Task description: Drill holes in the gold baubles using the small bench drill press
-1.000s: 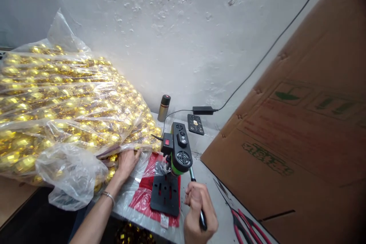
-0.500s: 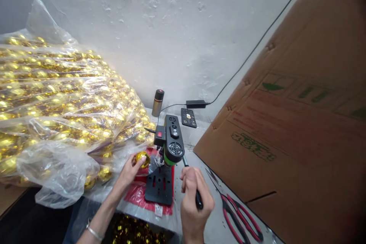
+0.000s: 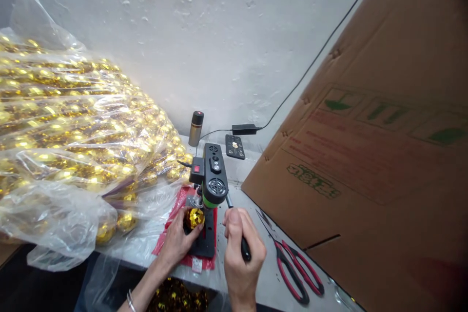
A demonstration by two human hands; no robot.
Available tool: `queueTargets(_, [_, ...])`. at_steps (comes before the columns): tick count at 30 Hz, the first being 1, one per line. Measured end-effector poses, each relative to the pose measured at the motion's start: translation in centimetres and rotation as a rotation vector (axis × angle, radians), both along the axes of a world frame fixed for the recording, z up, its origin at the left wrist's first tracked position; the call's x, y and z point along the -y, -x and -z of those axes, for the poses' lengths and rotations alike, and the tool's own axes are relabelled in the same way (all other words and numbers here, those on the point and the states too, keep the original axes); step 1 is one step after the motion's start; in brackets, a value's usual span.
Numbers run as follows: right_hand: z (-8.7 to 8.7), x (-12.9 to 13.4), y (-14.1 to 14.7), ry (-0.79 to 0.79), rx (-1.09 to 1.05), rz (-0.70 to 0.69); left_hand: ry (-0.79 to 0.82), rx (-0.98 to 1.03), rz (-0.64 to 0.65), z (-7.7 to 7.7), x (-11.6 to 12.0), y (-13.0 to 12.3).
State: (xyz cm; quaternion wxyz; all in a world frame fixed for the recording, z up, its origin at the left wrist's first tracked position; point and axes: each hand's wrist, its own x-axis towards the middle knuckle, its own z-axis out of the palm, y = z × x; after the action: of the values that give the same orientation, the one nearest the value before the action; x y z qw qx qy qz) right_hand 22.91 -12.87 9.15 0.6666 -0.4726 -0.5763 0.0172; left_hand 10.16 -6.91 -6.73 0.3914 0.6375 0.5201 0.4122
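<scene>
A shiny gold faceted ball (image 3: 196, 218) is gripped in my left hand (image 3: 178, 240), just under the head of a small black bench drill press (image 3: 215, 175) with a green ring. The ball is above the slotted black base plate (image 3: 207, 241); whether it touches the plate is hidden by my fingers. My right hand (image 3: 243, 253) is wrapped round the black-gripped lever (image 3: 245, 248) at the machine's right side. Red plastic sheeting (image 3: 171, 226) lies under the base.
A large clear bag of gold balls (image 3: 80, 122) fills the left. Red-handled scissors (image 3: 296, 270) lie at the right, beside a tall cardboard box (image 3: 365, 156). Behind the machine are a spray can (image 3: 196, 128), a phone (image 3: 234, 146) and a power adapter (image 3: 244, 129).
My left hand has brought the gold ball rightward and down, from beside the machine to beneath its head. My right hand stays on the lever. The whole view has shifted slightly.
</scene>
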Motion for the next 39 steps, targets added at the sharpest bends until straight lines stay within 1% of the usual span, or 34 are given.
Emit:
queueTargets(4, [0.3, 0.1, 0.0, -0.017, 0.009, 0.001, -0.123, -0.065, 0.081, 0.0, 0.5, 0.5])
queueTargets(8, [0.6, 0.2, -0.1, -0.004, 0.011, -0.007, -0.187, -0.098, 0.158, -0.2, 0.8, 0.7])
queueTargets(10, [0.7, 0.3, -0.1, 0.008, 0.018, -0.012, -0.204, -0.111, 0.159, -0.2, 0.6, 0.3])
queueTargets(14, [0.7, 0.4, -0.2, 0.002, 0.030, -0.019, -0.197, -0.175, 0.112, 0.1, 0.0, -0.6])
queueTargets(18, [1.0, 0.5, -0.2, -0.008, 0.045, -0.021, -0.170, -0.219, 0.130, 0.6, -0.3, -1.0])
queueTargets(21, [2.4, 0.4, -0.3, -0.040, 0.055, -0.031, -0.149, -0.224, 0.151, 0.7, -0.2, -0.9])
queueTargets(26, [6.3, 0.1, -0.3, -0.111, 0.026, -0.012, -0.141, -0.245, 0.144, 0.7, -0.2, -0.9])
queueTargets(28, [7.4, 0.0, -0.1, -0.125, -0.006, 0.009, -0.142, -0.254, 0.145, 0.7, -0.1, -1.0])
queueTargets(31, [8.1, -0.1, 0.2, -0.141, -0.054, 0.044, -0.133, -0.264, 0.150, 0.6, -0.1, -1.0])
queueTargets(39, [8.6, -0.4, 1.0, -0.159, -0.135, 0.075, -0.124, -0.253, 0.167, 0.4, 0.0, -0.9])
